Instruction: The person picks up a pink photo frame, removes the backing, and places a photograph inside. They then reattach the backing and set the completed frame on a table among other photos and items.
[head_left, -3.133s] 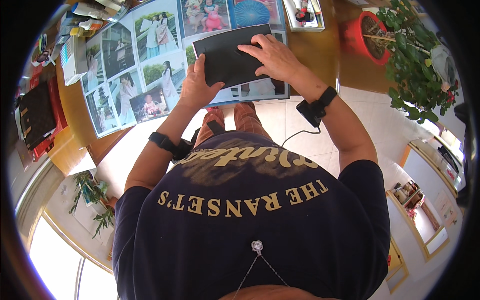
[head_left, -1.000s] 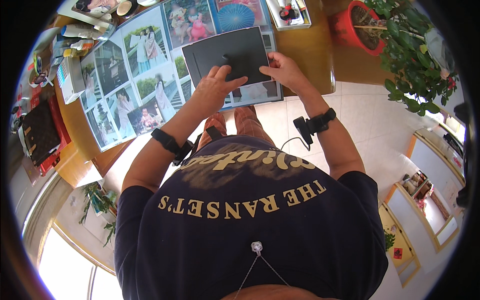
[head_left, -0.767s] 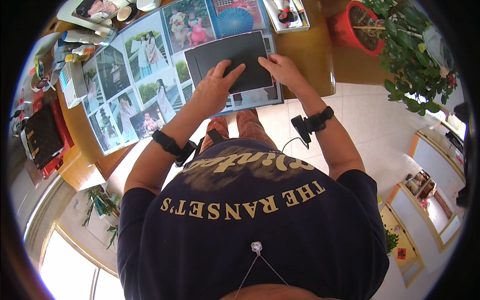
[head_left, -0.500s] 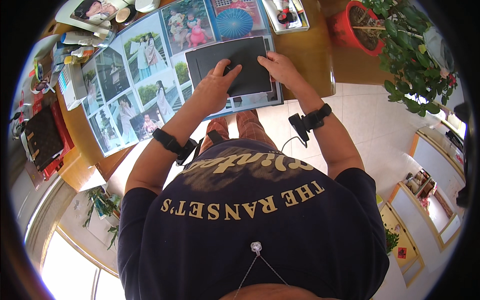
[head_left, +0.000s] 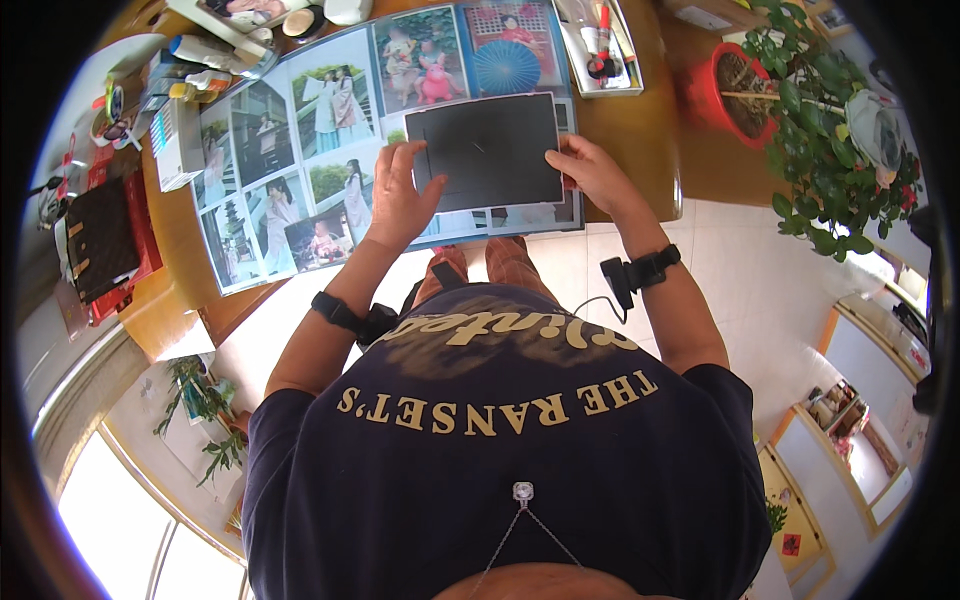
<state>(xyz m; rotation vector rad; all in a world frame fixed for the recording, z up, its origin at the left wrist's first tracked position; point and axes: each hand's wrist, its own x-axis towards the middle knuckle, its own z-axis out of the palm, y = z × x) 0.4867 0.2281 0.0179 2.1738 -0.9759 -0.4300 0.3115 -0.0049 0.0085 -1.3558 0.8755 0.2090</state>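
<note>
A black rectangular panel (head_left: 485,165) with a thin pale rim, resembling the back of a picture frame, lies at the near part of a photo display sheet (head_left: 300,215). A thin line runs near its left end, and a small slit shows near its middle. My right hand (head_left: 595,177) grips the right edge, thumb on top and fingers partly hidden beneath. At the left edge, my left hand (head_left: 405,200) has its fingers apart, fingertips by the rim and thumb over the panel's lower left corner.
On the wooden table (head_left: 640,150), a white tray (head_left: 610,85) of small items stands at the back. Bottles (head_left: 205,55) and a white box (head_left: 177,145) crowd the left side. A red flowerpot (head_left: 710,95) with a leafy plant is at right; a brown bag (head_left: 103,240) hangs far left.
My left hand has drawn back from the panel's middle to its left edge, spreading its fingers. The small slit now shows. My right hand stays at the right edge. The whole view has shifted slightly.
</note>
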